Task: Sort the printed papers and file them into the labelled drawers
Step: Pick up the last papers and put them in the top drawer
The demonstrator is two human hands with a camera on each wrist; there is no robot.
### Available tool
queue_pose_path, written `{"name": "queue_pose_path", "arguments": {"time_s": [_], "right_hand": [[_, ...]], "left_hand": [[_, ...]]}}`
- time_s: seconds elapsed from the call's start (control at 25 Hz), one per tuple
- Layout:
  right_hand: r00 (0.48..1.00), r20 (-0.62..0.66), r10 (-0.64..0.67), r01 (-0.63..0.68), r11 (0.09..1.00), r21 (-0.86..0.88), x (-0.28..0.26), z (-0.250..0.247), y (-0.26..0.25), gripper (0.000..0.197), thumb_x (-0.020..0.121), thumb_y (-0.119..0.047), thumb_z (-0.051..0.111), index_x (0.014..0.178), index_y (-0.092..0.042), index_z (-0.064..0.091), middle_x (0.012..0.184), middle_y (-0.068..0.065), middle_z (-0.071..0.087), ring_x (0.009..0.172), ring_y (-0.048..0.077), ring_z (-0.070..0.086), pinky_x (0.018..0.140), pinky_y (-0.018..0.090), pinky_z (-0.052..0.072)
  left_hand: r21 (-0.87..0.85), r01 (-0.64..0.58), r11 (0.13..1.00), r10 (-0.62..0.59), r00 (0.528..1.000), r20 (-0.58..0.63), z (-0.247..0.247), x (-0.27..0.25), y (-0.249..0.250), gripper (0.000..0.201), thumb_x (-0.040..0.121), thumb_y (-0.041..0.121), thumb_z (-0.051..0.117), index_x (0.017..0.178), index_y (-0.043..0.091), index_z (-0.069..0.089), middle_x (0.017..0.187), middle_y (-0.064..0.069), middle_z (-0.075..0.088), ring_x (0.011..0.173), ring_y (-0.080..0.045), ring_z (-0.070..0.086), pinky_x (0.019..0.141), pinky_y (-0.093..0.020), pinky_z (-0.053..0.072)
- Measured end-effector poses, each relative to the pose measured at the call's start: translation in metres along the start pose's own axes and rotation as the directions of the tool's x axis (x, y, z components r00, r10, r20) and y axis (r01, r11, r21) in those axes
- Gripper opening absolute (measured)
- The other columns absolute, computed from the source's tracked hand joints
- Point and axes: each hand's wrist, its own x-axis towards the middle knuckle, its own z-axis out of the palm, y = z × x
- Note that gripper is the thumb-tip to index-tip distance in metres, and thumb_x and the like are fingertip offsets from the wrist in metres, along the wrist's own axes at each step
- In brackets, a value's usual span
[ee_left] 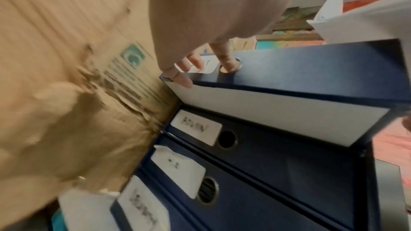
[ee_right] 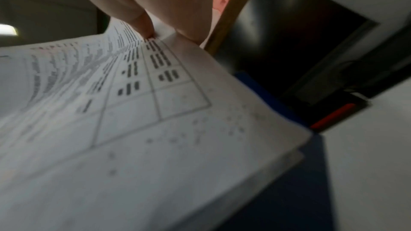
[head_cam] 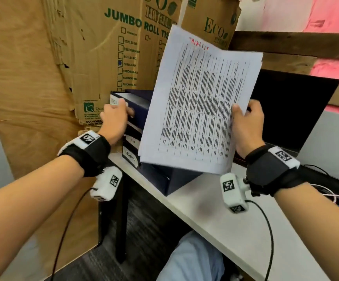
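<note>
Pinched between thumb and fingers, the printed papers (head_cam: 197,102) stand tilted in my right hand (head_cam: 248,126), held by their right edge above the dark blue drawer unit (head_cam: 170,181). At least two sheets show, their lower corners fanned apart in the right wrist view; how many more lie behind I cannot tell. The front sheet carries a table of many columns with a red handwritten heading at its top.

On the other side, my left hand (head_cam: 114,120) is on the top drawer (ee_left: 311,69), one finger (ee_left: 227,59) hooked into its round pull hole and the others resting on its front edge and label. That drawer sits pulled out a little, with a white sheet (ee_left: 278,111) showing inside it. I count four drawers stacked in the unit, each with one white label at its left end and one round hole beside it; the three lower ones are closed.

Both wrists wear one black strap each with white marker blocks. The unit sits on the white desk (head_cam: 235,230), against two brown cardboard boxes (head_cam: 107,57), with one dark laptop screen (head_cam: 292,110) to its right.
</note>
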Motion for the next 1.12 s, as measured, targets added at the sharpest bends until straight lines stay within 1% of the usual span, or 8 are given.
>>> {"name": "queue_pose_path", "arguments": {"time_s": [0.2, 0.32, 0.48, 0.56, 0.68, 0.88, 1.0, 1.12], "right_hand": [[0.99, 0.109, 0.092, -0.11, 0.979, 0.173, 0.018, 0.068, -0.055, 0.033, 0.092, -0.005, 0.053, 0.11, -0.02, 0.03, 0.12, 0.014, 0.054, 0.102, 0.024, 0.062, 0.088, 0.045, 0.054], [0.938, 0.263, 0.227, -0.278, 0.944, 0.176, 0.008, 0.12, -0.069, 0.032, 0.088, 0.007, 0.042, 0.094, -0.024, 0.036, 0.11, 0.015, 0.051, 0.087, 0.024, 0.054, 0.076, 0.044, 0.054], [0.75, 0.494, 0.44, -0.467, 0.881, -0.076, -0.007, 0.152, -0.065, 0.016, 0.094, 0.001, 0.046, 0.09, -0.011, 0.056, 0.111, 0.015, 0.057, 0.091, 0.026, 0.058, 0.076, 0.039, 0.057], [0.675, 0.517, 0.526, -0.589, 0.806, -0.052, -0.015, 0.151, -0.071, 0.021, 0.096, 0.007, 0.04, 0.108, 0.002, 0.056, 0.111, 0.017, 0.064, 0.073, 0.027, 0.068, 0.051, 0.031, 0.058], [0.477, 0.632, 0.611, -0.678, 0.713, -0.178, -0.026, 0.14, -0.088, 0.015, 0.099, 0.003, 0.04, 0.105, 0.007, 0.054, 0.072, 0.017, 0.069, 0.044, 0.019, 0.066, 0.039, 0.02, 0.05], [0.285, 0.659, 0.697, -0.61, 0.662, -0.436, -0.038, 0.127, -0.102, 0.01, 0.099, -0.008, 0.05, 0.1, 0.0, 0.055, 0.055, 0.01, 0.067, 0.034, 0.006, 0.058, 0.035, 0.011, 0.044], [0.357, 0.621, 0.698, -0.492, 0.706, -0.51, -0.042, 0.127, -0.103, 0.019, 0.099, -0.015, 0.052, 0.085, -0.003, 0.056, 0.047, 0.002, 0.062, 0.03, 0.003, 0.052, 0.032, 0.01, 0.04], [0.591, 0.634, 0.498, -0.047, 0.806, -0.59, -0.041, 0.123, -0.105, 0.017, 0.099, -0.021, 0.054, 0.092, -0.005, 0.056, 0.05, 0.0, 0.06, 0.032, 0.003, 0.05, 0.034, 0.014, 0.042]], "left_hand": [[0.075, -0.184, 0.98, 0.189, 0.979, -0.074, -0.094, -0.009, -0.035, 0.059, 0.092, 0.06, 0.027, 0.094, 0.01, 0.058, 0.097, -0.008, 0.061, 0.107, -0.036, 0.051, 0.099, -0.054, 0.041], [0.168, -0.393, 0.904, 0.417, 0.896, -0.15, -0.134, -0.035, -0.037, 0.04, 0.099, 0.056, 0.026, 0.086, 0.031, 0.054, 0.092, -0.005, 0.059, 0.102, -0.032, 0.056, 0.094, -0.057, 0.043], [0.125, -0.573, 0.81, 0.585, 0.804, -0.105, -0.163, -0.081, -0.016, 0.044, 0.096, 0.064, 0.024, 0.092, 0.044, 0.064, 0.098, -0.01, 0.062, 0.088, -0.021, 0.06, 0.08, -0.033, 0.05], [-0.025, -0.461, 0.887, 0.461, 0.887, -0.016, -0.166, -0.085, 0.006, 0.058, 0.089, 0.073, 0.025, 0.098, 0.031, 0.064, 0.091, -0.005, 0.067, 0.073, -0.011, 0.062, 0.069, -0.021, 0.05], [-0.137, -0.157, 0.978, 0.169, 0.983, 0.074, -0.161, -0.079, 0.034, 0.052, 0.087, 0.069, 0.037, 0.094, 0.023, 0.061, 0.073, 0.002, 0.071, 0.057, -0.007, 0.063, 0.056, -0.019, 0.052], [-0.333, 0.111, 0.936, -0.08, 0.991, 0.106, -0.158, -0.064, 0.066, 0.026, 0.095, 0.029, 0.037, 0.076, 0.014, 0.046, 0.078, -0.008, 0.067, 0.058, -0.011, 0.069, 0.053, -0.019, 0.055], [-0.27, 0.175, 0.947, -0.152, 0.983, 0.105, -0.157, -0.055, 0.075, 0.015, 0.091, 0.006, 0.036, 0.082, 0.006, 0.047, 0.088, -0.014, 0.063, 0.059, -0.014, 0.07, 0.054, -0.023, 0.057], [-0.218, 0.215, 0.952, -0.193, 0.974, 0.118, -0.149, -0.05, 0.072, 0.015, 0.095, -0.003, 0.043, 0.084, -0.001, 0.053, 0.074, -0.012, 0.071, 0.057, -0.011, 0.07, 0.052, -0.019, 0.055]]}}
